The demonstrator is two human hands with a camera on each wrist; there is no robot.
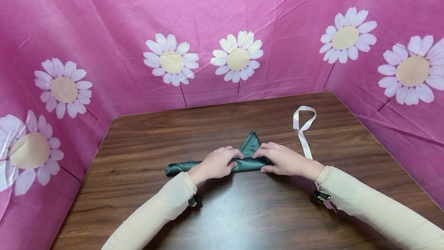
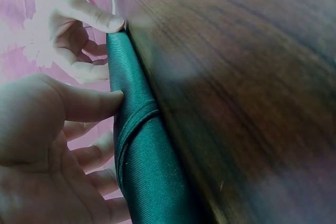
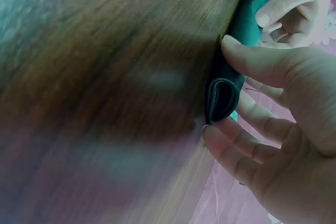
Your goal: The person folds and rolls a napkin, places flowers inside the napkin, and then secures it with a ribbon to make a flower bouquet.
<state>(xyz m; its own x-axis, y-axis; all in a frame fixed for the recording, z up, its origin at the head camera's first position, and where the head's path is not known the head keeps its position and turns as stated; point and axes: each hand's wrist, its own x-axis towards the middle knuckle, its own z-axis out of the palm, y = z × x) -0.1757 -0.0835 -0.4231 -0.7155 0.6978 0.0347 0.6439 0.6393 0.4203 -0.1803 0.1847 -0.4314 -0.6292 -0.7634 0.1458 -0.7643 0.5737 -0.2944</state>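
Observation:
A dark green, satiny cloth [image 1: 248, 165] lies rolled into a tube across the table, and a triangular corner [image 1: 251, 146] of it sticks out on the far side. My left hand [image 1: 217, 163] grips the middle of the roll, thumb on the near side and fingers over the far side. At the right end, my right hand [image 1: 282, 159] holds the roll between thumb and fingers. The right wrist view shows the hollow, coiled end of the cloth [image 3: 223, 100] beside the right fingers. A folded edge crosses the cloth [image 2: 152, 166] near the left thumb.
A white ribbon [image 1: 304, 142] with a loop at its far end lies on the brown wood-grain table [image 1: 145, 138] and passes beneath the right wrist. Pink fabric [image 1: 208, 3] printed with white daisies hangs around the table's back and sides.

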